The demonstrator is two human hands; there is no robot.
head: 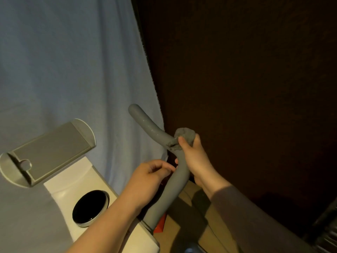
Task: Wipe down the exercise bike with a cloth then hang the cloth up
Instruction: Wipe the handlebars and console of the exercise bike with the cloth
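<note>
The exercise bike's grey foam handlebar point(152, 128) curves up from the white console body point(76, 183). My right hand point(196, 157) grips a bunched grey cloth point(185, 136) and presses it around the handlebar's bend. My left hand point(149, 177) sits just left of the bar below the bend, with fingers curled; its fingertips touch the bar, and whether they grip it is unclear. The console carries a round black display point(90, 207) and a grey tablet holder point(49, 151).
A light blue curtain point(73, 61) hangs behind the bike on the left. A dark wall or door point(246, 79) fills the right side. Below the handlebar lie cardboard boxes point(193, 216) and something red.
</note>
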